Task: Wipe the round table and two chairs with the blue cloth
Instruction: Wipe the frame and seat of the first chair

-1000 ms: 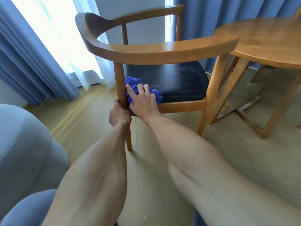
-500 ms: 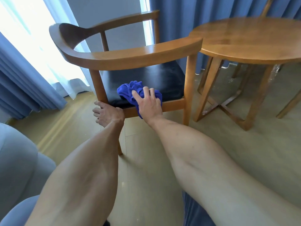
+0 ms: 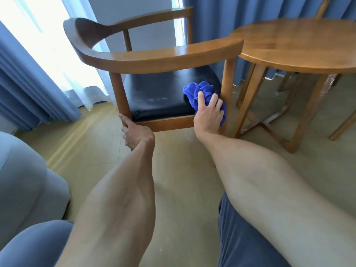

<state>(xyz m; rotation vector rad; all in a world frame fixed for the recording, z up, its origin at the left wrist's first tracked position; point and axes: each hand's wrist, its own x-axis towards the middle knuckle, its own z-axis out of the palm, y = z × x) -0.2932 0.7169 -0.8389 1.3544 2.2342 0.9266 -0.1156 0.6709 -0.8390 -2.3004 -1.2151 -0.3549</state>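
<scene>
**Two hands on one chair, cloth at the seat's right corner**

Left to right. Far left: blue curtain (image 3: 28, 89) hanging to the floor (image 3: 179, 170), with a grey padded seat (image 3: 25, 182) below it in the near corner.

Left hand (image 3: 137, 134): curled round the foot of the chair's near-left post, thumb (image 3: 124, 120) lying up along the wood, other fingers wrapped behind and mostly hidden. Nothing else held.

Chair (image 3: 158, 56): one in full view, wooden, with a curved arm-and-back rail, a black padded seat and a light wooden frame beneath. Faint pale smears on the black pad near its front edge.

Cloth (image 3: 196, 89): one, deep blue, bunched into soft folds, lying on the right front corner of the black seat, against the near-right post and spilling down over the seat rail.

Right hand (image 3: 209, 114): pressed down on the cloth, fingers (image 3: 201, 97) slightly spread and bent over the bunch, gripping it against the seat corner; blue showing above the fingertips and below the little finger.

Table (image 3: 296, 43): one, round, wooden, glossy top, on crossed legs, just right of the chair with its rim nearly meeting the chair's arm end.

Far right: part of a second chair behind the table, only a back post and legs showing. More blue curtain behind.
</scene>
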